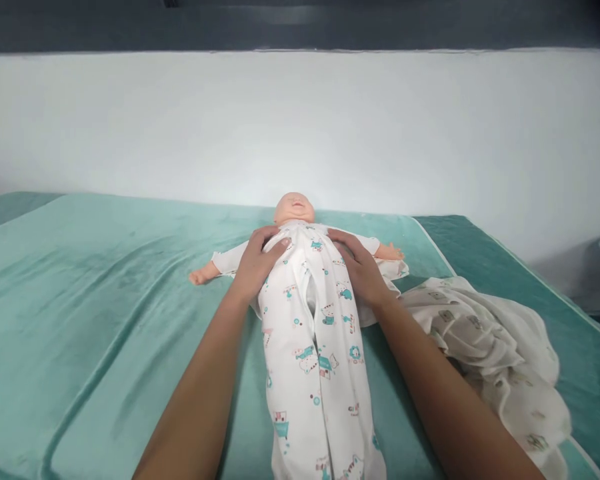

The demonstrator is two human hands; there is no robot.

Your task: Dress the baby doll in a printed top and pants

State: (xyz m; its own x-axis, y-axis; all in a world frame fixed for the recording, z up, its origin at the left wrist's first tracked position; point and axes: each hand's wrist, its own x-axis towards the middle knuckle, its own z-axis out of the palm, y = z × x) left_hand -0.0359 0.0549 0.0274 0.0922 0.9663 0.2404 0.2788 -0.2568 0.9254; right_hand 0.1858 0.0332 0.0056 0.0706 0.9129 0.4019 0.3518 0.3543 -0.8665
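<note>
A baby doll [294, 208] lies on its back with its head toward the wall and its arms spread in white sleeves. White baby pants [310, 360] printed with teal animals lie over its body, legs stretching toward me; a slit shows at the crotch. At the upper left edge of the pants, my left hand [260, 260] has its thumb on the cloth and its fingers curled at the side. My right hand [361, 267] grips the opposite upper edge, its fingertips partly hidden by fabric. The doll's legs cannot be seen.
A crumpled white printed cloth [500, 353] lies to the right, beside my right forearm. Underneath is a green bed cover [105, 300] with folds on the left. A white wall [300, 127] stands behind the doll's head.
</note>
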